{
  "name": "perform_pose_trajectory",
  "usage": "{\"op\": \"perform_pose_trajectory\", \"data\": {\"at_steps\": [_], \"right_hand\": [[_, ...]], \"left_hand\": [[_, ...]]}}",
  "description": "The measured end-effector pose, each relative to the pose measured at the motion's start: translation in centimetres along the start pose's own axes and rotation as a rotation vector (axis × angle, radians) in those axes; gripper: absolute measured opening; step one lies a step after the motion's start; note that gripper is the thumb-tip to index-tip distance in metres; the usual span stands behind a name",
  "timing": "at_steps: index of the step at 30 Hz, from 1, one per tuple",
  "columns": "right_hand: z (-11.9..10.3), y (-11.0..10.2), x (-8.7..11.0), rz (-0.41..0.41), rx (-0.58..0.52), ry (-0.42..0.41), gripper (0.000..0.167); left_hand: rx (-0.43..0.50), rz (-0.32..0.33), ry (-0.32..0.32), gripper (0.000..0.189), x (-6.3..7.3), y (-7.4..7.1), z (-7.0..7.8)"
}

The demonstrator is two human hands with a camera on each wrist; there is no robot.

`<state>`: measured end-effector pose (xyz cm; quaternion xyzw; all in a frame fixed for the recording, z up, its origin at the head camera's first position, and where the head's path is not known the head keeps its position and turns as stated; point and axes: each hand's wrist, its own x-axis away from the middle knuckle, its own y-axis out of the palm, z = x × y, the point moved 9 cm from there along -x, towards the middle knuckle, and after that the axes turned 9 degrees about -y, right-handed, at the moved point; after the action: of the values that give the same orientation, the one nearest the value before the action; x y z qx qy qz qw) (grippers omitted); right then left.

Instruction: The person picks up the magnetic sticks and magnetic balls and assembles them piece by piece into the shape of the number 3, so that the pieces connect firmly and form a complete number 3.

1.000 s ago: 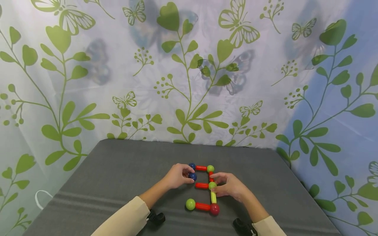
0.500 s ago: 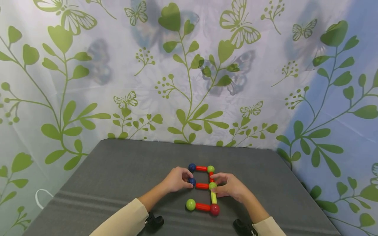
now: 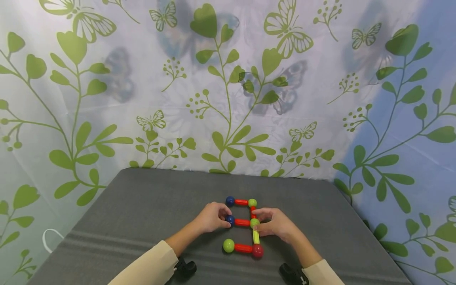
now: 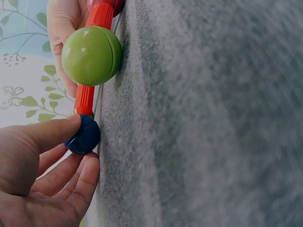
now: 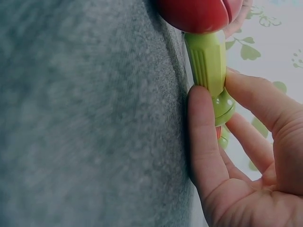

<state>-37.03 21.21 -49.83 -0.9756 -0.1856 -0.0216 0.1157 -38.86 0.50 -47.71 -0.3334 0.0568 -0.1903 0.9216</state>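
A flat frame of balls and rods lies on the grey table. My left hand (image 3: 212, 217) pinches a blue ball (image 4: 84, 135) between thumb and fingers, at the left end of the middle red rod (image 3: 242, 223). On the other side my right hand (image 3: 277, 224) pinches the middle green ball (image 3: 254, 223) and the end of the yellow-green rod (image 5: 207, 64). That rod leads down to a red ball (image 3: 257, 251). From there a red rod (image 3: 243, 248) runs left to a green ball (image 3: 228, 246). Farther back, another blue ball (image 3: 230, 201) joins a red rod (image 3: 241, 202) and a green ball (image 3: 252, 202).
The grey table (image 3: 160, 198) spreads around the frame. A curtain with green leaves and butterflies (image 3: 228, 99) hangs behind it. A white loop (image 3: 48, 240) shows by the table's left edge. Black straps (image 3: 185, 268) sit at both wrists.
My left hand has brought its blue ball toward me, from near the back blue ball to the end of the middle red rod. The right hand has kept its hold.
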Motion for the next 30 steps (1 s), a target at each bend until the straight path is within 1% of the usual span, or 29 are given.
{"op": "perform_pose_trajectory", "data": {"at_steps": [8,12,20,30], "right_hand": [[0.0,0.2,-0.4,0.0,0.014,0.005,0.064],[-0.1,0.1,-0.6,0.004,0.026,0.016,0.064],[-0.2,0.2,-1.1,-0.01,0.053,0.0,0.064],[0.1,0.1,-1.1,-0.012,0.009,0.038,0.066]], "left_hand": [[0.009,-0.003,-0.016,0.025,0.1,-0.2,-0.4],[0.006,0.009,-0.012,0.024,0.2,-0.4,-0.5],[0.004,0.018,-0.016,0.023,0.3,-0.5,-0.6],[0.033,0.005,-0.046,0.022,0.2,-0.7,-0.7]]}}
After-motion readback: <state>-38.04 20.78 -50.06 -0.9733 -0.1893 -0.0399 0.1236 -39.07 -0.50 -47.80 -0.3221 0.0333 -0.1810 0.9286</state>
